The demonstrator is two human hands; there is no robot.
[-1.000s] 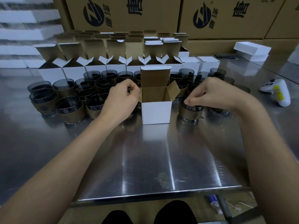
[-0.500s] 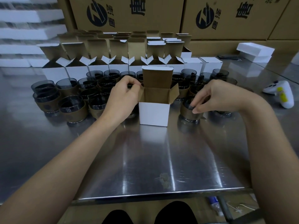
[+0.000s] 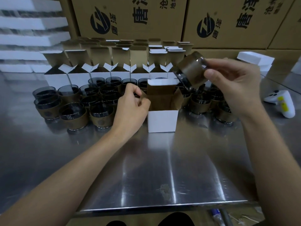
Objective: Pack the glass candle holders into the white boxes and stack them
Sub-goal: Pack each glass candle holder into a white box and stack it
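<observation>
Big brown cartons printed with black logos and characters wall off the back, and in front of them a steel counter runs toward me, shiny and streaked with reflections. White foam slabs are stacked at the far left, and a couple of smaller foam pieces sit at the far right. Along the back of the counter stand rows of empty boxes, white outside and brown inside, lids up and flaps spread. Just in front of them crowds a cluster of candle holders, dark smoky glass with a brown band around each, standing upright and touching one another. One white box stands alone at the near edge of that cluster, upright, its lid tipped back and its side flaps open. The two hands are apart. The left hand is beside the box, fingers curled and pinching its left flap. The right hand is raised above and to the right of the box opening, thumb and fingers clamped on a single glass holder, which is tilted in the air and clear of the counter. Out to the right, well apart from the rest, lies a white handheld device with a yellow label.
</observation>
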